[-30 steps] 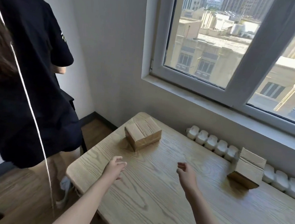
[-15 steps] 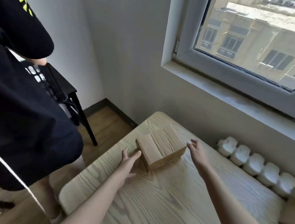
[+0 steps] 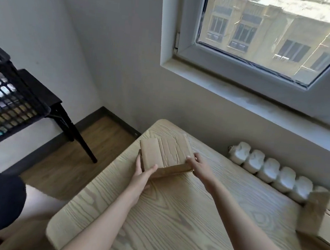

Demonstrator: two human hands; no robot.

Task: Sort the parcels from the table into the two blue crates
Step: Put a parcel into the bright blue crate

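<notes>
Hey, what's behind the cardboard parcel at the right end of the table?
A row of white moulded humps runs along the wall and passes behind the parcel. How far the row continues is hidden by it.

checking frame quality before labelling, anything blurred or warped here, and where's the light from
Head view: the right-edge parcel is motion-blurred; the held parcel, gripped by left hand and right hand, is fairly sharp; the wide-angle lens bends the window frame; daylight comes through that window.

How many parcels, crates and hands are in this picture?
Parcels: 2, held parcel, right-edge parcel
Crates: 1, crate
Hands: 2, left hand, right hand
Total: 5
</notes>
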